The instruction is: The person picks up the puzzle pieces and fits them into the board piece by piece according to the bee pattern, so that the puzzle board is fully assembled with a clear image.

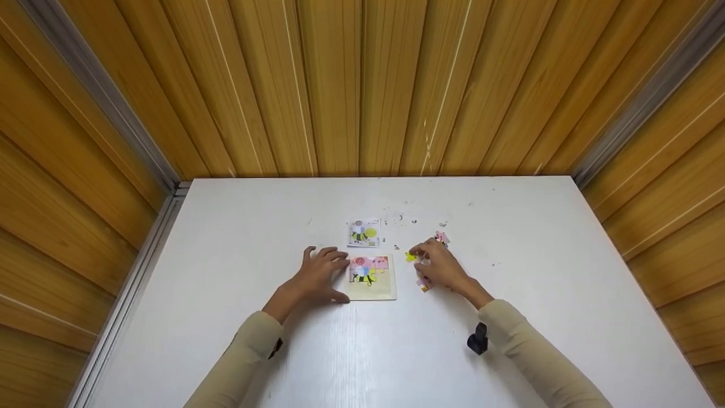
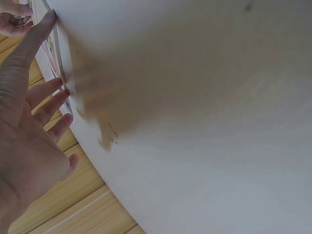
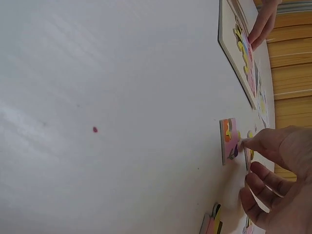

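Observation:
A square jigsaw tray (image 1: 374, 292) lies flat, its upper part filled with pieces showing a bee on pink. My left hand (image 1: 323, 275) rests against its left side, thumb at the lower corner and fingers spread along the edge; in the left wrist view those fingers (image 2: 51, 105) look fairly straight. Right of the tray, my right hand (image 1: 444, 269) pinches a yellow puzzle piece (image 1: 411, 256) between thumb and index finger, low over the table. A pink-and-orange puzzle piece (image 3: 228, 139) lies beside the thumb. Part of the pinched piece is hidden behind the fingers.
Above the tray lies a printed picture card (image 1: 363, 233) of the same bee. More loose pieces (image 1: 442, 238) lie beyond the right hand. Small dark marks (image 1: 414, 221) dot the white table (image 1: 255, 215). Wood-look walls (image 1: 340, 85) stand at the back and sides.

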{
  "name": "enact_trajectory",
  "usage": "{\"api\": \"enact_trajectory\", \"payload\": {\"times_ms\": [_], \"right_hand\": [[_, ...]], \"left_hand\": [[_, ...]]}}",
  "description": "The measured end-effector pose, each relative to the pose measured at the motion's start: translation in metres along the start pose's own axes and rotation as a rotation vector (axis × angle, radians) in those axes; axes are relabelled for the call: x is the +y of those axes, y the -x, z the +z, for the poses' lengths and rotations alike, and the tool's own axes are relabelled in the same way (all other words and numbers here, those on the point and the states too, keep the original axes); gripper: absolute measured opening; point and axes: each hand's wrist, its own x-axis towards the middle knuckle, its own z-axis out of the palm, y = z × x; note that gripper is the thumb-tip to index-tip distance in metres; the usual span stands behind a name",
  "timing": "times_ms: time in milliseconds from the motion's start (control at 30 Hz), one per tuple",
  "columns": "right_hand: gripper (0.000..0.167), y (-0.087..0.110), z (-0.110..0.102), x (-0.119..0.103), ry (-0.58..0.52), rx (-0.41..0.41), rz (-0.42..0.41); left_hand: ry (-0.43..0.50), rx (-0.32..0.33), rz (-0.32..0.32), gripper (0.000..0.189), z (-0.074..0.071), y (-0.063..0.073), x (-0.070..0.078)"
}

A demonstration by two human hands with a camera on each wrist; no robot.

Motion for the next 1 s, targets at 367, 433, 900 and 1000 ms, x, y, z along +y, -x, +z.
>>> {"api": "enact_trajectory", "payload": {"times_ms": [367, 433, 900, 1000], "right_hand": [[0.026, 0.0048, -0.0019, 0.0076, 0.059, 0.038, 0.048], [0.027, 0.0053, -0.0025, 0.0093, 0.045, 0.022, 0.049], [0.029, 0.0012, -0.0075, 0.0053, 0.003, -0.028, 0.054], [0.031, 0.0009, -0.0067, 0.0065, 0.020, -0.027, 0.042]], "left_hand": [[-0.025, -0.022, -0.022, 0.086, 0.0033, -0.0023, 0.0003], [-0.019, -0.026, -0.022, 0.086, 0.0041, -0.0024, 0.0006], [-0.016, -0.015, -0.035, 0.086, 0.0023, -0.0018, -0.0013], [-0.020, -0.010, -0.030, 0.086, 0.0032, -0.0021, -0.0003]]}}
